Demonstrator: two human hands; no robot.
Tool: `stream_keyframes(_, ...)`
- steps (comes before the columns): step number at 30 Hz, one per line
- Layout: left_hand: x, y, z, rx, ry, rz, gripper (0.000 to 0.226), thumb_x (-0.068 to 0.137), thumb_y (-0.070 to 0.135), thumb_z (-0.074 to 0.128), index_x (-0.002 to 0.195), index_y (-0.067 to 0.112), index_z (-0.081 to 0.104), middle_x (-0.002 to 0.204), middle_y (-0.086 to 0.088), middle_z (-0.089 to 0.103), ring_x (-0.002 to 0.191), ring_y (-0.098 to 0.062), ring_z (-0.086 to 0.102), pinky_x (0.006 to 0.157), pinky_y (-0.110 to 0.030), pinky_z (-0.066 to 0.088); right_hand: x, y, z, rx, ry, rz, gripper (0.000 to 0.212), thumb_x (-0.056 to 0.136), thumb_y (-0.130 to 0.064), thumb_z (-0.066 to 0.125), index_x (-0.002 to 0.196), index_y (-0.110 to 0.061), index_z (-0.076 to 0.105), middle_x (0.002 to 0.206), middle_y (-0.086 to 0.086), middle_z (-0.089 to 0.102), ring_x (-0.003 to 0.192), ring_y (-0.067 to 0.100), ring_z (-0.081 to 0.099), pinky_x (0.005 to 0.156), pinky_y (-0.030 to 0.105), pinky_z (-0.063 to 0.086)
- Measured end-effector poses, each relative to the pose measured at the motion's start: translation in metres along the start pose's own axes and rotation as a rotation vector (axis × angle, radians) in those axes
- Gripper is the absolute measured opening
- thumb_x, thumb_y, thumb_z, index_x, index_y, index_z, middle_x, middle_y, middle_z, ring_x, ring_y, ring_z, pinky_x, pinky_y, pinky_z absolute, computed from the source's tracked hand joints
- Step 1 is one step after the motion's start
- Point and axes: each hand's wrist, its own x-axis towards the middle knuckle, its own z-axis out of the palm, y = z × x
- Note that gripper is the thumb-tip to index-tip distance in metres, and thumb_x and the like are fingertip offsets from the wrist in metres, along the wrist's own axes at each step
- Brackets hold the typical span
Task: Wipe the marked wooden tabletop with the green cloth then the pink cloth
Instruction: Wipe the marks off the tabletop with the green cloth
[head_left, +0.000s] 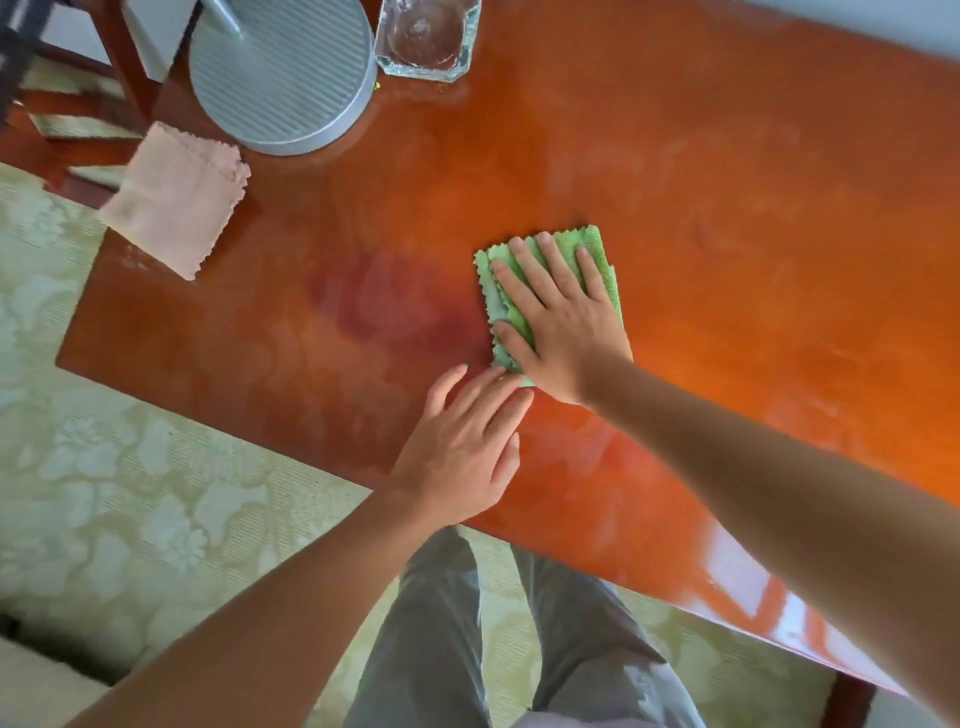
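Glossy reddish wood makes up the surface (701, 171), which carries two cloths. The green cloth (589, 244) lies folded near the middle under the right hand (563, 322), whose fingers (524, 260) are straight and spread, pressing it flat. The left hand (460, 452) rests just near of it, fingers relaxed, holding nothing. The pink cloth (174, 200) overhangs the far left corner, beside one round grey ribbed base (280, 73) and one glass dish (426, 36).
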Motion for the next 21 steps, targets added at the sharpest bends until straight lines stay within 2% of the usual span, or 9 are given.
stream_keyframes(4,-0.016,-0.031,-0.015,0.038,-0.031,0.0,0.046,0.094,0.018,0.054,0.133,-0.004,0.061,0.138,-0.018,0.062,0.131,-0.033,0.056,0.12,-0.045,0.029,-0.036,-0.019,0.011,0.024,0.02,0.136,0.069,0.104,-0.058,0.015,0.164,-0.023,0.014,0.171,0.003,0.009,0.158,0.028,0.0,0.127,0.051,0.001)
stream_keyframes(9,-0.024,-0.074,-0.033,0.032,-0.091,0.045,0.049,0.094,0.017,0.045,0.133,-0.008,0.06,0.141,-0.021,0.059,0.132,-0.033,0.056,0.118,-0.047,0.038,-0.073,-0.068,0.029,0.037,0.066,0.288,0.069,0.104,-0.056,0.021,0.163,-0.02,0.019,0.17,0.006,0.015,0.158,0.03,0.005,0.126,0.055,0.009)
stream_keyframes(12,-0.04,-0.107,-0.042,-0.028,-0.105,0.098,0.048,0.09,0.013,0.056,0.135,-0.004,0.06,0.144,-0.02,0.056,0.133,-0.033,0.055,0.113,-0.048,0.043,-0.078,-0.111,0.037,0.047,0.063,0.392,0.07,0.104,-0.057,0.021,0.163,-0.019,0.018,0.17,0.006,0.013,0.158,0.03,0.003,0.126,0.055,0.01)
stream_keyframes(16,-0.07,-0.167,-0.058,-0.005,-0.092,0.169,0.045,0.084,0.013,0.064,0.129,0.009,0.067,0.142,-0.011,0.059,0.124,-0.03,0.059,0.098,-0.046,0.048,-0.048,-0.176,0.039,0.051,0.052,0.404,0.072,0.103,-0.057,0.024,0.163,-0.018,0.018,0.17,0.007,0.012,0.158,0.031,0.002,0.126,0.055,0.009)
stream_keyframes(21,-0.105,-0.242,-0.068,0.044,-0.054,0.099,0.041,0.082,0.013,0.066,0.123,0.013,0.07,0.136,-0.009,0.063,0.123,-0.029,0.059,0.1,-0.049,0.041,0.006,-0.25,0.037,0.093,0.048,0.402,0.073,0.102,-0.057,0.028,0.163,-0.018,0.017,0.171,0.007,0.01,0.158,0.031,0.001,0.126,0.056,0.008)
